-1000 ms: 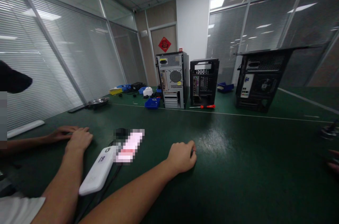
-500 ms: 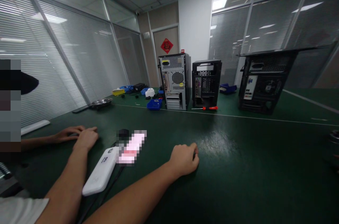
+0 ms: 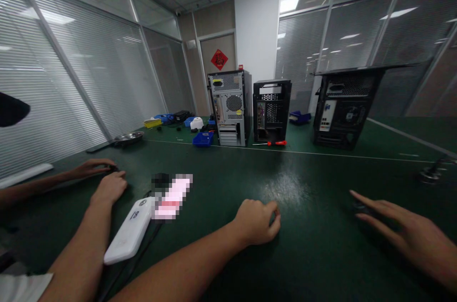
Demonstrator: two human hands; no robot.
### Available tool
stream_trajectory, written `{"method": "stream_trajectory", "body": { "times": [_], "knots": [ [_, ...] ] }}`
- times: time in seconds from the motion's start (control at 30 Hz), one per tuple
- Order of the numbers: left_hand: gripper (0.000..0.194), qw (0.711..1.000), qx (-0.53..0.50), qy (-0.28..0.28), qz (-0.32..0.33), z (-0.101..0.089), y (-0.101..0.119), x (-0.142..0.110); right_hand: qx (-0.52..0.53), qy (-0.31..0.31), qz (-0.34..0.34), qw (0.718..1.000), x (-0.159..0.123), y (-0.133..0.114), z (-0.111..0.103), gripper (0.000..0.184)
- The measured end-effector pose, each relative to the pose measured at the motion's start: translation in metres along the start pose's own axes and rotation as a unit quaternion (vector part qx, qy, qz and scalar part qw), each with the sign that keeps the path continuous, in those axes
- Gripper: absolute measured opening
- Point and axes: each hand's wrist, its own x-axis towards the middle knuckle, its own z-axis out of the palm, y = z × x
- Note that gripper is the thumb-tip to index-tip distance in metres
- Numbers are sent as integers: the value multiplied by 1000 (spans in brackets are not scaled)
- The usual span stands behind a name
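Note:
My left hand (image 3: 255, 221) rests on the green table, closed, with thumb and forefinger curled together. What it may hold is hidden from view. At the right, my right hand (image 3: 403, 233) reaches in with its fingertips pinched on a small dark piece (image 3: 361, 208), low over the table. The piece is blurred, so I cannot tell its kind. A white power bank (image 3: 130, 230) marked 18 lies left of my left forearm, by a cable and a blurred-out pink patch (image 3: 174, 197).
Three computer cases stand at the back: a silver-backed one (image 3: 233, 116), a black open frame (image 3: 272, 112) and a black one (image 3: 344, 112). A red screwdriver (image 3: 276, 143) and a blue bin (image 3: 203, 139) lie before them. At the left are a co-worker's hands (image 3: 110, 188).
My right hand has come into view from the right with the small dark piece. My left hand has shifted slightly right. The view has turned a little to the right.

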Motion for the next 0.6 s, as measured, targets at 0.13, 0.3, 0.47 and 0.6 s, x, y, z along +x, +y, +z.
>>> {"method": "stream_trajectory", "body": {
  "times": [0.13, 0.3, 0.47, 0.6],
  "knots": [
    [38, 998, -32, 14, 44, 2, 7, -4, 10, -56, -127, 990, 12, -102, 8, 45],
    [36, 998, 3, 10, 59, 3, 5, -5, 35, -16, -174, 984, 18, -168, 37, 41],
    [31, 994, 42, -19, 102, 2, 3, -4, 46, 28, -169, 984, 13, -168, 52, 46],
    [32, 993, 52, -18, 109, 4, 2, -2, 39, 23, -195, 980, 10, -169, 52, 40]
  ]
}}
